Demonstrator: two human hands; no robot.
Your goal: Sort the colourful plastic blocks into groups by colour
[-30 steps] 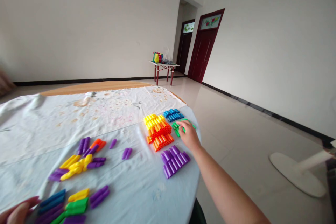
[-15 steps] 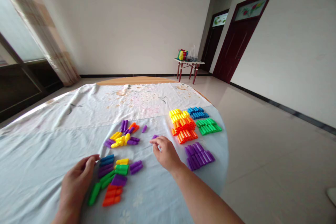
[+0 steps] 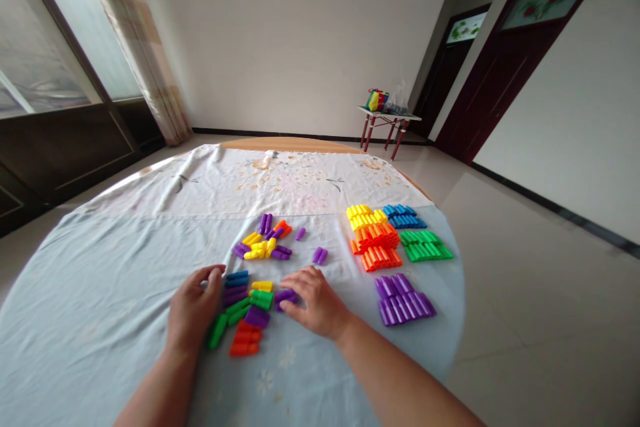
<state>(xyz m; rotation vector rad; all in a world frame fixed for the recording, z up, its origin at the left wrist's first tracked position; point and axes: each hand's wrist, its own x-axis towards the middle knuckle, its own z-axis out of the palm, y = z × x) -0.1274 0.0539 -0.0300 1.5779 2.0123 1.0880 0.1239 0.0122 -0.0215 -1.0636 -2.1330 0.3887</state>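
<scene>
My right hand (image 3: 315, 300) is over a small purple plastic tube group (image 3: 286, 297), its fingers and thumb apart on either side of it. Whether the fingertips touch these tubes I cannot tell. My left hand (image 3: 195, 307) rests on the cloth, loosely curved with a gap between thumb and index finger, beside the blue tubes (image 3: 237, 279). Between the hands lie green tubes (image 3: 261, 299), a yellow pair (image 3: 262, 285) and orange tubes (image 3: 246, 339). Two purple tubes (image 3: 320, 255) lie side by side beyond my right hand.
Farther off is a loose cluster of yellow tubes (image 3: 260, 249) and purple ones. Stacked rows stand at right: yellow (image 3: 367, 217), orange (image 3: 377, 247), blue (image 3: 404, 217), green (image 3: 427, 245), purple (image 3: 405, 300). Cloths cover the round table (image 3: 295, 144). A small table (image 3: 390, 113) stands behind.
My right hand has come back toward me, from the far purple tubes to the nearer purple group. My left hand's fingers have curved more. The view has swung left.
</scene>
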